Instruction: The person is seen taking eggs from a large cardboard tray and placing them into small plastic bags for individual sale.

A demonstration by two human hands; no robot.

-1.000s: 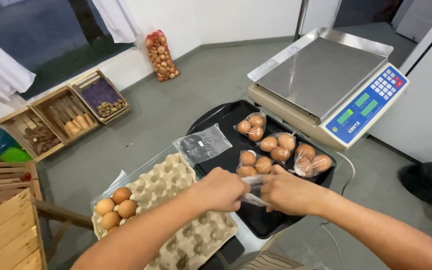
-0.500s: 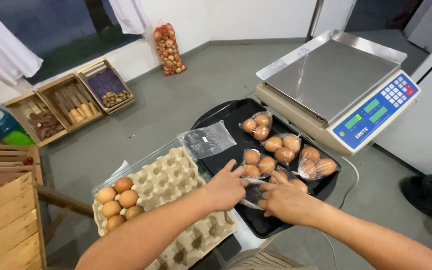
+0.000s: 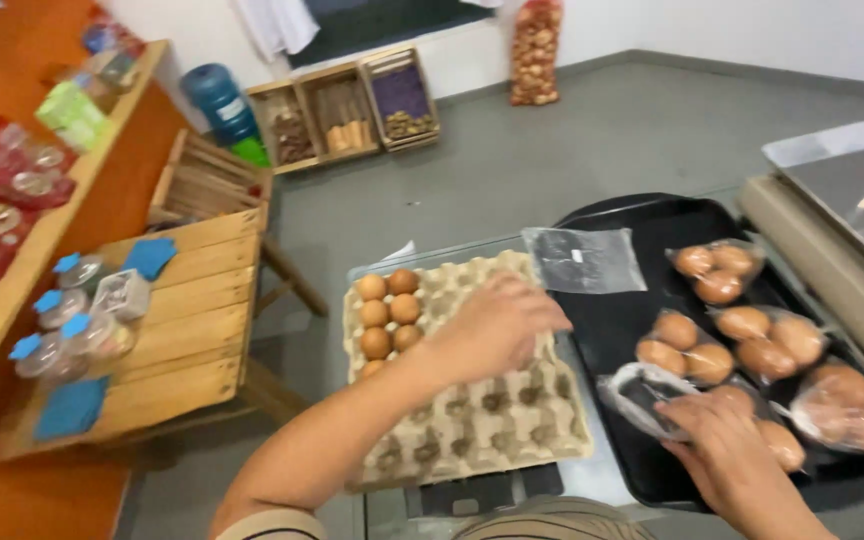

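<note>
The left hand (image 3: 497,325) hovers over the cardboard egg tray (image 3: 472,410), fingers curled loosely with nothing in its grip; whether it touches the tray cannot be told. The tray sits at the middle of the table, and its loose brown eggs (image 3: 388,310), about 7, are bunched in the corner at 10 o'clock from that hand. The right hand (image 3: 727,445) lies at 4 o'clock from the left, over the black tray (image 3: 632,335), its grip pinched on the rim of an open clear plastic bag (image 3: 642,395). Around it at 1 and 2 o'clock lie 4 bagged egg packs (image 3: 717,270). A flat empty bag (image 3: 582,260) rests on the black tray's near-left edge at 11 o'clock. A scale (image 3: 852,230) stands at 3 o'clock of the black tray.
</note>
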